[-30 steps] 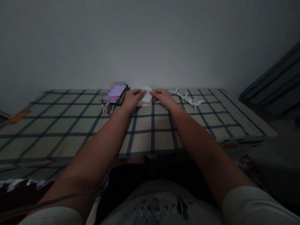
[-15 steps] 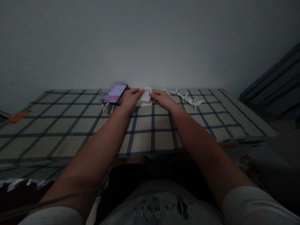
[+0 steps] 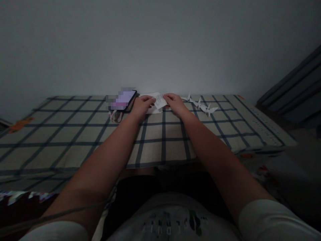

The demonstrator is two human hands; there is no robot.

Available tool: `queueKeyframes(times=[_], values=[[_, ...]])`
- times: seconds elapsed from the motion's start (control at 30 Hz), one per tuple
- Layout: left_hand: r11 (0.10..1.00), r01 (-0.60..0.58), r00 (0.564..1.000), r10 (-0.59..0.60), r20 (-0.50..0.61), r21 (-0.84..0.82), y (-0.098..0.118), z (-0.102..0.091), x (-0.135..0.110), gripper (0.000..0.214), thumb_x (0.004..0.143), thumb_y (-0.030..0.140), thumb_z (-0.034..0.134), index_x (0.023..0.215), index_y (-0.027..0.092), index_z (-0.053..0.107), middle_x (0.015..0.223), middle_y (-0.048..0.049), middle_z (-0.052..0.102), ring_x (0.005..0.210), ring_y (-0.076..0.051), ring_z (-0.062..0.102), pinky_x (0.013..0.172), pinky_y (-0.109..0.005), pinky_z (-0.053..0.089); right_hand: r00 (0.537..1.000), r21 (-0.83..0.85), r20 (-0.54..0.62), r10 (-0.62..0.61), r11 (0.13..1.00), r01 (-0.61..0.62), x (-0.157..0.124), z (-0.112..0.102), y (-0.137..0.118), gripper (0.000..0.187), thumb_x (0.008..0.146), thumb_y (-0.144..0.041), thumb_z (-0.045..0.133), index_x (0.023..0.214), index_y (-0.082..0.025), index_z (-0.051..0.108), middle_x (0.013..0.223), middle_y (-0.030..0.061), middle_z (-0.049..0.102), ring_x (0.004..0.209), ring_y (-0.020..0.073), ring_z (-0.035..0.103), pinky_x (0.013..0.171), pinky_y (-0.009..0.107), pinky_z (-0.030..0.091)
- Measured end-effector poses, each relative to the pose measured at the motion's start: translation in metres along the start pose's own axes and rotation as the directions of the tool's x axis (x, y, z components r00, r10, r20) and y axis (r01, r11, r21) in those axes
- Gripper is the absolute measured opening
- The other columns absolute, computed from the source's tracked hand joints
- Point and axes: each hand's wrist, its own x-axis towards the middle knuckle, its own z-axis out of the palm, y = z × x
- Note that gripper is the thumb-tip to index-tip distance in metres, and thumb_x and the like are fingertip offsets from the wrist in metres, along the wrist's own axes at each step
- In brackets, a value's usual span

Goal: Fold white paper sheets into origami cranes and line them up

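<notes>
Both my hands work a small white sheet of paper (image 3: pixel 158 100) at the far side of a checked cloth (image 3: pixel 75 134). My left hand (image 3: pixel 141 105) pinches the paper's left edge, fingers closed on it. On the right edge, my right hand (image 3: pixel 175 103) grips it too, and the paper is lifted and turned at a slant between them. More white paper (image 3: pixel 150 109) lies flat beneath.
A phone (image 3: pixel 122 99) with a lit screen lies left of my hands, a pale cord (image 3: pixel 114 115) by it. Several folded white paper cranes (image 3: pixel 200 104) stand in a row to the right. A grey wall rises behind; dark folded bedding (image 3: pixel 296 93) sits at the far right.
The paper has been raised off the cloth and rotated to a slant between my fingers. My right hand shifted slightly right; my arms otherwise stay put.
</notes>
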Motion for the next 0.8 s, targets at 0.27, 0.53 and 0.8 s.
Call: queueKeyframes(times=[0.27, 0.53, 0.8], values=[[0.997, 0.043, 0.999, -0.042, 0.019, -0.063, -0.0005, -0.0016, 0.0003, 0.019, 0.068, 0.035, 0.072, 0.071, 0.017, 0.066, 0.072, -0.0023, 0.066, 0.068, -0.014, 0.058, 0.064, -0.025, 0.044, 1.000, -0.164, 0.008, -0.017, 0.986, 0.018, 0.0004, -0.0031, -0.0001, 0.017, 0.093, -0.028, 0.058, 0.082, -0.015, 0.063, 0.067, -0.0007, 0.058, 0.057, 0.0105, 0.053, 0.057, 0.023, 0.041], [0.992, 0.121, 0.983, -0.117, 0.144, -0.020, -0.0032, 0.0021, -0.0045, 0.030, 0.067, 0.044, 0.076, 0.078, 0.018, 0.068, 0.077, -0.0039, 0.069, 0.070, -0.017, 0.063, 0.061, -0.027, 0.047, 0.975, -0.307, 0.208, -0.073, 0.942, 0.136, -0.0031, -0.0058, 0.0014, 0.021, 0.090, -0.029, 0.058, 0.079, -0.013, 0.066, 0.066, -0.0012, 0.058, 0.060, 0.0102, 0.050, 0.060, 0.024, 0.037], [0.999, -0.015, 0.996, 0.011, 0.089, 0.040, -0.0043, 0.0029, -0.0042, 0.028, 0.067, 0.043, 0.076, 0.075, 0.016, 0.072, 0.069, -0.0028, 0.068, 0.063, -0.016, 0.059, 0.059, -0.027, 0.044, 0.965, -0.317, 0.240, -0.102, 0.932, 0.177, -0.0057, -0.0035, -0.0021, 0.024, 0.090, -0.034, 0.059, 0.079, -0.014, 0.069, 0.070, 0.0006, 0.061, 0.063, 0.0113, 0.051, 0.063, 0.025, 0.039]])
